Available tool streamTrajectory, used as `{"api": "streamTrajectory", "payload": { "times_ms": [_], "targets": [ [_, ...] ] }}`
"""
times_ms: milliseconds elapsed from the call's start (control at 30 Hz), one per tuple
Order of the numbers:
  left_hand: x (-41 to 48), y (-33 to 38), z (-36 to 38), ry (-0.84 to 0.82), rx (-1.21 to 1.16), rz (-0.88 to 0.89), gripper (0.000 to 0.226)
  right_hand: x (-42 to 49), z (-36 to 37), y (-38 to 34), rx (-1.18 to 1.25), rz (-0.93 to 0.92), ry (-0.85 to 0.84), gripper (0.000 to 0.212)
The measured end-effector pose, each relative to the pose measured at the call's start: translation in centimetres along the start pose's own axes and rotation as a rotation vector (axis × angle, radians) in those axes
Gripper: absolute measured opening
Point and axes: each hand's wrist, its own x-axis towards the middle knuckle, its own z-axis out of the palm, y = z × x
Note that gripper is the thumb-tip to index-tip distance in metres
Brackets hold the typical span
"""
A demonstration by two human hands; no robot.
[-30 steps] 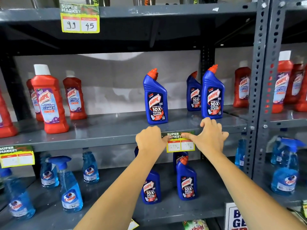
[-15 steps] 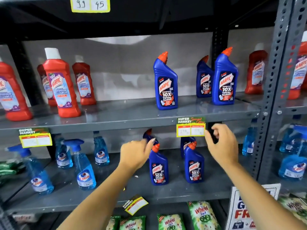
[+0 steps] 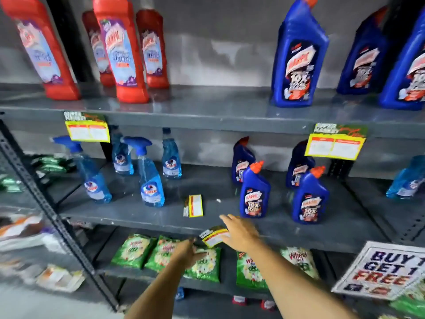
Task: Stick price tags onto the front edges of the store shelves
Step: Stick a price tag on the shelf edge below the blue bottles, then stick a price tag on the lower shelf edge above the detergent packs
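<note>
A tilted yellow price tag [image 3: 213,236] hangs at the front edge of the lower shelf [image 3: 138,221]. My right hand [image 3: 241,231] is spread open just right of it, fingers over the shelf edge and touching the tag's right side. My left hand [image 3: 186,249] reaches from below, its fingertips near the tag's left corner; blur hides its grip. A second loose tag [image 3: 195,206] lies flat on the lower shelf. Two tags are stuck on the middle shelf edge [image 3: 207,120]: a left tag [image 3: 88,130] and a right tag [image 3: 335,143].
Blue toilet-cleaner bottles [image 3: 254,194] stand just behind my right hand, and spray bottles [image 3: 150,176] to the left. Green detergent packs [image 3: 202,263] lie on the shelf below. A "BUY GET FREE" sign [image 3: 381,270] leans at the lower right. A perforated grey upright [image 3: 46,203] slants at the left.
Both hands left the tag stuck on the middle shelf edge and dropped to the tilted tag at the lower shelf edge. My view tipped downward and moved closer.
</note>
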Motion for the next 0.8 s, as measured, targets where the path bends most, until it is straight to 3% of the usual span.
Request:
{"api": "streamTrajectory", "payload": {
  "times_ms": [33,67,133,200,233,500,667,800],
  "targets": [
    [1.7,-1.1,0.3,0.009,-0.192,-0.057,0.111,0.5,0.4,-0.5,-0.012,-0.003,-0.014,0.055],
    [3.0,-2.1,0.9,-0.02,-0.282,-0.095,0.113,1.0,0.7,-0.9,-0.028,-0.019,-0.019,0.048],
    [4.8,-2.9,2.1,-0.017,-0.247,-0.114,0.067,1.4,1.3,-1.5,-0.04,-0.034,-0.019,0.033],
    [4.1,-1.8,2.3,0.093,0.003,-0.084,0.04,1.5,1.5,-1.9,-0.051,-0.013,-0.007,0.025],
    [4.3,-1.7,2.5,0.149,0.112,-0.037,0.037,1.6,1.7,-2.0,-0.041,0.005,0.001,0.022],
    [4.5,-1.4,2.4,0.286,0.229,0.077,0.028,2.5,2.9,-2.4,0.114,0.177,0.033,0.017],
    [4.0,-2.1,2.1,0.285,0.233,0.131,0.023,2.5,3.2,-1.4,0.258,0.191,-0.055,0.017],
    [2.9,-2.4,2.9,0.202,0.364,0.163,0.035,0.4,4.7,0.3,0.364,0.207,-0.167,0.011]
  ]
}}
